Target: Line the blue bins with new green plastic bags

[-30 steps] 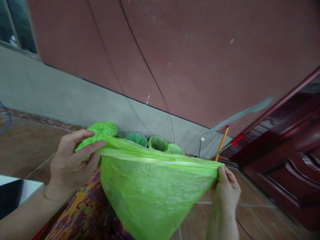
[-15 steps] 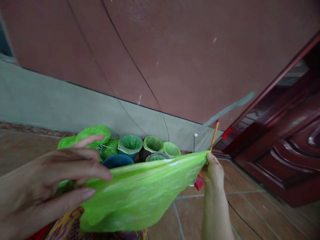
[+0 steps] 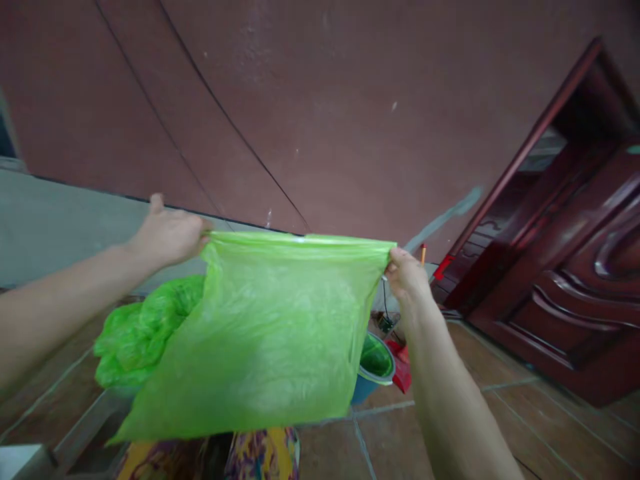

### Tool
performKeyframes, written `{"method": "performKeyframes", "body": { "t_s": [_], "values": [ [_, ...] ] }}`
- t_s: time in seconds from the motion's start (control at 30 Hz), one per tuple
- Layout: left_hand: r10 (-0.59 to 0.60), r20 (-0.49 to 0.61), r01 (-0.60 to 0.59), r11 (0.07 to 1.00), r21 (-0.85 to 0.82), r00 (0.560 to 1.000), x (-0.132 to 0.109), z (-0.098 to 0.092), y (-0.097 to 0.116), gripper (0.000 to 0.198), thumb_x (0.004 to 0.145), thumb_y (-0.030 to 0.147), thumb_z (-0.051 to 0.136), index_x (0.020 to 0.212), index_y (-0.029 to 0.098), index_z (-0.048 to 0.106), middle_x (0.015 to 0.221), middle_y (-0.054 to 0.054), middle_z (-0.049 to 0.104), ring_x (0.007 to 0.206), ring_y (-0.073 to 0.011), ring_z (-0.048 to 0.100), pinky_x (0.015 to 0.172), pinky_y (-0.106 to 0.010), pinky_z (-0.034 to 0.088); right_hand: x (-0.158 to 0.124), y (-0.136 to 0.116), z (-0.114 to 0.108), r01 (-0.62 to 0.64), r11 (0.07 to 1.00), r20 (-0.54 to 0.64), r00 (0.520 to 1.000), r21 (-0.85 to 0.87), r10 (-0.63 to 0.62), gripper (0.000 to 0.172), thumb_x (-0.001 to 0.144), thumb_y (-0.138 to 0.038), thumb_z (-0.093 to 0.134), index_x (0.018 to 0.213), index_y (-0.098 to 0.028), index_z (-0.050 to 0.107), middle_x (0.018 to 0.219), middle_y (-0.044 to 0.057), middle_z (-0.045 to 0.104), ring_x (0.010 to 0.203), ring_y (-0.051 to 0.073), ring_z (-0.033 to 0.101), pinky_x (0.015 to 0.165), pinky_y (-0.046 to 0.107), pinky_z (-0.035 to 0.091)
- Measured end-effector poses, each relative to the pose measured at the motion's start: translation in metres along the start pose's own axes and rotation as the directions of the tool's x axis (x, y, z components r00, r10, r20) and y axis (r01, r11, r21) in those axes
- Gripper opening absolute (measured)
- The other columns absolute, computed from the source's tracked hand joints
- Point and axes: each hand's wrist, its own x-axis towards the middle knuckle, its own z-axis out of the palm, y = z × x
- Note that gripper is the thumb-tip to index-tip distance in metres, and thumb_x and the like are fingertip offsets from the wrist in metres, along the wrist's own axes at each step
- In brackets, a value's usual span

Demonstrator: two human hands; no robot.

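Observation:
A green plastic bag (image 3: 280, 333) hangs stretched flat in front of me, its top edge pulled taut. My left hand (image 3: 173, 233) pinches the bag's upper left corner. At the upper right corner, the fingers of my right hand (image 3: 405, 270) are closed on the edge. Behind the bag on the right stands a blue bucket (image 3: 367, 390) lined with green plastic, partly covered. A crumpled heap of green bags (image 3: 145, 330) lies to the left, below my left forearm. The bag hides most of what stands against the wall.
A dark red wooden door (image 3: 565, 313) is at the right. A red dustpan-like object (image 3: 401, 367) sits beside the bucket. An orange stick (image 3: 423, 253) leans near the wall. Cables run down the wall (image 3: 340, 133). A white-topped object (image 3: 23, 461) is at the lower left.
My left hand has moved up and away from me and now grips the bag's left corner; before, its fingers were spread. The bag has gone from slanted to spread wide and level.

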Motion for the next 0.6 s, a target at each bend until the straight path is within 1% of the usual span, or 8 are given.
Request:
{"method": "performKeyframes", "body": {
  "t_s": [0.1,0.13,0.17,0.23,0.27,0.33,0.4,0.6],
  "values": [
    [-0.121,-0.326,0.157,0.984,0.085,0.937,-0.021,0.0,-0.005,0.045,0.096,0.042,0.04,0.113,0.012,0.069,0.098,0.006,0.077,0.111,-0.0211,0.069,0.115,-0.058,0.027,-0.042,-0.016,-0.008,0.421,0.905,-0.043,0.905,-0.053,-0.424,0.021,0.081,-0.037,0.071,0.087,-0.02,0.061,0.077,-0.003,0.06,0.065,0.01,0.055,0.066,0.024,0.046],
    [-0.158,-0.436,0.205,0.977,0.063,0.886,-0.039,0.011,-0.009,0.04,0.094,0.042,0.048,0.114,0.015,0.069,0.106,0.002,0.078,0.112,-0.0207,0.068,0.117,-0.055,0.028,-0.067,-0.005,-0.017,0.484,0.862,-0.049,0.868,-0.149,-0.495,0.02,0.083,-0.038,0.07,0.09,-0.021,0.062,0.079,-0.002,0.061,0.068,0.011,0.056,0.067,0.024,0.046],
    [-0.116,-0.437,0.161,0.985,0.067,0.892,-0.062,0.027,-0.014,0.035,0.09,0.04,0.055,0.11,0.015,0.07,0.108,-0.002,0.078,0.109,-0.0208,0.069,0.119,-0.053,0.027,-0.095,0.014,-0.027,0.474,0.842,0.053,0.877,-0.258,-0.477,0.017,0.084,-0.037,0.069,0.088,-0.022,0.063,0.08,-0.001,0.061,0.071,0.013,0.057,0.067,0.025,0.046],
    [0.097,-0.181,-0.091,0.995,0.037,0.979,-0.115,0.072,-0.029,0.021,0.09,0.03,0.053,0.09,0.022,0.072,0.093,0.0,0.081,0.09,-0.0173,0.073,0.123,-0.055,0.018,-0.153,0.067,-0.05,0.37,0.83,0.447,0.879,-0.418,-0.166,0.016,0.09,-0.034,0.06,0.079,-0.024,0.063,0.076,0.0,0.062,0.071,0.015,0.057,0.065,0.025,0.044],
    [0.13,-0.051,-0.13,0.991,-0.007,0.99,-0.141,0.095,-0.039,0.024,0.089,0.025,0.049,0.086,0.025,0.072,0.087,0.001,0.081,0.085,-0.0177,0.073,0.123,-0.056,0.017,-0.181,0.097,-0.062,0.315,0.815,0.597,0.801,-0.486,0.047,0.021,0.092,-0.033,0.055,0.075,-0.022,0.061,0.07,-0.001,0.059,0.067,0.015,0.055,0.061,0.025,0.042],
    [0.107,0.047,-0.101,0.988,-0.119,0.993,-0.184,0.134,-0.061,0.025,0.085,0.027,0.048,0.082,0.028,0.073,0.08,0.0,0.081,0.078,-0.0204,0.074,0.122,-0.056,0.018,-0.226,0.146,-0.085,0.212,0.762,0.625,0.719,-0.612,0.303,0.022,0.092,-0.031,0.052,0.074,-0.019,0.058,0.065,-0.003,0.053,0.063,0.013,0.05,0.058,0.023,0.037],
    [0.03,0.068,-0.018,0.985,-0.17,0.997,-0.209,0.155,-0.083,0.023,0.081,0.033,0.051,0.082,0.028,0.073,0.082,-0.002,0.082,0.079,-0.0231,0.074,0.122,-0.055,0.017,-0.254,0.172,-0.1,0.098,0.727,0.563,0.704,-0.68,0.432,0.019,0.091,-0.03,0.051,0.076,-0.019,0.057,0.067,-0.002,0.052,0.065,0.012,0.05,0.058,0.021,0.034],
    [-0.183,0.135,0.215,0.934,-0.286,0.974,-0.229,0.157,-0.116,0.028,0.073,0.048,0.05,0.079,0.029,0.07,0.083,-0.002,0.082,0.084,-0.0264,0.075,0.121,-0.058,0.021,-0.287,0.161,-0.106,0.068,0.737,0.624,0.588,-0.673,0.515,0.011,0.086,-0.029,0.055,0.081,-0.02,0.061,0.075,0.001,0.059,0.073,0.015,0.057,0.066,0.023,0.04]
  ]
}}
